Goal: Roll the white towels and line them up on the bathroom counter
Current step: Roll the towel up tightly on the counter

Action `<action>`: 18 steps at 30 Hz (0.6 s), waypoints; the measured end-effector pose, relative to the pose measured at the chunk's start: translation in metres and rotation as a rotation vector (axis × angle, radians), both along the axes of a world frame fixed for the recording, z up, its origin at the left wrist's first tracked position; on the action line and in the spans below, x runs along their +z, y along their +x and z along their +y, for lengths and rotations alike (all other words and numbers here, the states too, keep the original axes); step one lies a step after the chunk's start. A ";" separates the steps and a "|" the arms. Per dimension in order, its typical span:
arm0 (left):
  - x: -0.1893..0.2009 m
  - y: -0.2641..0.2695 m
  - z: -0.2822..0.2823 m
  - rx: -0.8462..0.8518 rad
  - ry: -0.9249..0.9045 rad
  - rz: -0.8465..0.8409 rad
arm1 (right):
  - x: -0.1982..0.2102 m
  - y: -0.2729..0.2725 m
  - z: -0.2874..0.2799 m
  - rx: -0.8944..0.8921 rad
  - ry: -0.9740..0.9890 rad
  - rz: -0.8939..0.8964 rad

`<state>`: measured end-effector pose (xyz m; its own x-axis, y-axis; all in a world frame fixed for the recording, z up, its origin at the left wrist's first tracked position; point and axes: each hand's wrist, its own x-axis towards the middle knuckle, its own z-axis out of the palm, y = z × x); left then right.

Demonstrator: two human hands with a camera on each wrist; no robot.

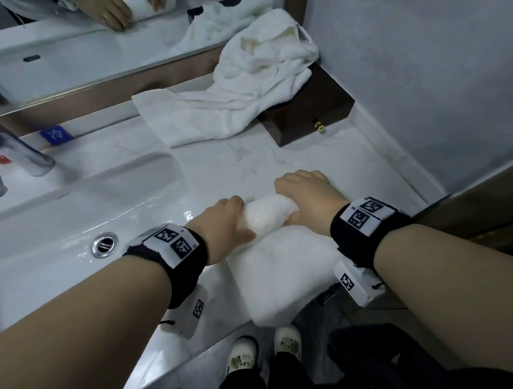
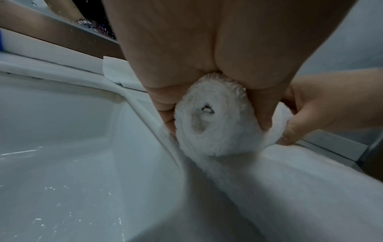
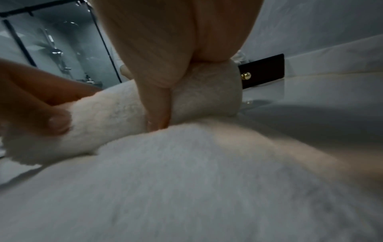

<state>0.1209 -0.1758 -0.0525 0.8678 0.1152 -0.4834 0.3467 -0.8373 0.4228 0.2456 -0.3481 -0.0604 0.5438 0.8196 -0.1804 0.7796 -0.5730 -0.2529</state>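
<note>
White fluffy terry towel point(image 1: 279, 262), half rolled, is found on the white marbled surface point(image 1: 234, 162) beside the basin. Roll axis runs left-right; flat tail extends toward the near edge. Spiral end with soft pile is seen from the left wrist. Left hand point(image 1: 225, 222) and right hand point(image 1: 307, 194) each have a grip curled round the roll.
</note>
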 end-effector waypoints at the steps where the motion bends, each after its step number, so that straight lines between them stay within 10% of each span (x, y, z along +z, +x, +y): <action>1: 0.000 0.001 0.001 -0.005 0.017 -0.003 | 0.000 0.004 -0.003 -0.030 0.031 0.032; 9: 0.003 0.015 0.023 0.096 0.051 -0.035 | 0.003 0.010 -0.045 -0.705 0.319 0.226; 18: 0.003 0.025 0.026 0.119 0.117 -0.046 | 0.009 -0.010 -0.036 -0.706 -0.076 0.356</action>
<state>0.1456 -0.1495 -0.0494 0.8653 0.2720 -0.4211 0.4294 -0.8356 0.3425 0.2354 -0.3845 -0.0518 0.8293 0.2805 -0.4833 0.1046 -0.9275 -0.3589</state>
